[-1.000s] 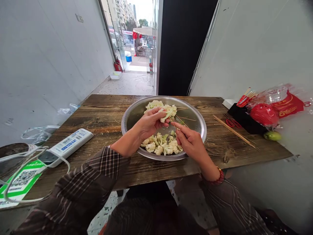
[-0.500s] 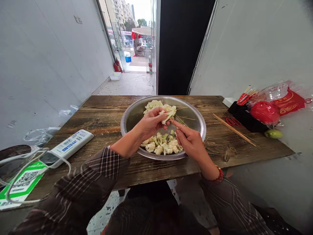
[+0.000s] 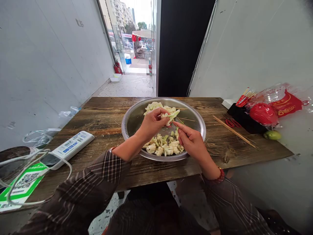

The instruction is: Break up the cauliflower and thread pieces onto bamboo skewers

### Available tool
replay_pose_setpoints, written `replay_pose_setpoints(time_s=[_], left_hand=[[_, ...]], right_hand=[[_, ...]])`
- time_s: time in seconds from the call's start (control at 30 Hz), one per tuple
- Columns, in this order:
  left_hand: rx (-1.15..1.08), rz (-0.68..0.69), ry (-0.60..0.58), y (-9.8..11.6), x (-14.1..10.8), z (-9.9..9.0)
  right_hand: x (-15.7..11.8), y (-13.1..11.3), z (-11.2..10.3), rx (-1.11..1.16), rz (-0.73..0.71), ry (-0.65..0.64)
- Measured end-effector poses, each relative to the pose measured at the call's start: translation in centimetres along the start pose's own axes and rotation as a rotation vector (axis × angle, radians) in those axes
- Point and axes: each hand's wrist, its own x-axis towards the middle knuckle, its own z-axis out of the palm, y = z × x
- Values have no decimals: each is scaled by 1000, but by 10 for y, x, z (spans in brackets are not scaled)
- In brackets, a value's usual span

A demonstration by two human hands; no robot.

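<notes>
Over a wide metal basin (image 3: 126, 125), my left hand (image 3: 155, 122) is closed on a cauliflower floret (image 3: 173, 116), its pale stem pointing right. My right hand (image 3: 192, 138) pinches a thin wooden skewer just below and right of that floret; most of the skewer is hidden by the fingers. Loose cauliflower florets (image 3: 168, 148) lie in the near side of the basin. Toward its far side rest more cauliflower pieces (image 3: 153, 106), with thin skewers (image 3: 187, 119) sticking out to the right.
Bare skewers (image 3: 236, 132) lie on the wooden table (image 3: 102, 114) right of the basin. Beyond them are red-handled scissors (image 3: 232, 123), a black holder (image 3: 251, 122) and a green fruit or vegetable (image 3: 272, 135). A white box-shaped device (image 3: 73, 147) with a cable sits at left.
The floret in my left hand has turned, its stem now pointing more to the right. My right hand has shifted slightly right and down. The view has moved a little.
</notes>
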Motion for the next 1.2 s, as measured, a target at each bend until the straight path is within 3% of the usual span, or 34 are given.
replay_pose_setpoints(time_s=[0.53, 1.03, 1.2], left_hand=[[-21, 64, 41, -2, 1, 1], [-29, 91, -42, -2, 0, 3], [-168, 1, -64, -1, 0, 2]], right_hand=[[0, -1, 0, -4, -11, 3], [-2, 1, 1, 5, -44, 80], [-2, 2, 1, 27, -43, 81]])
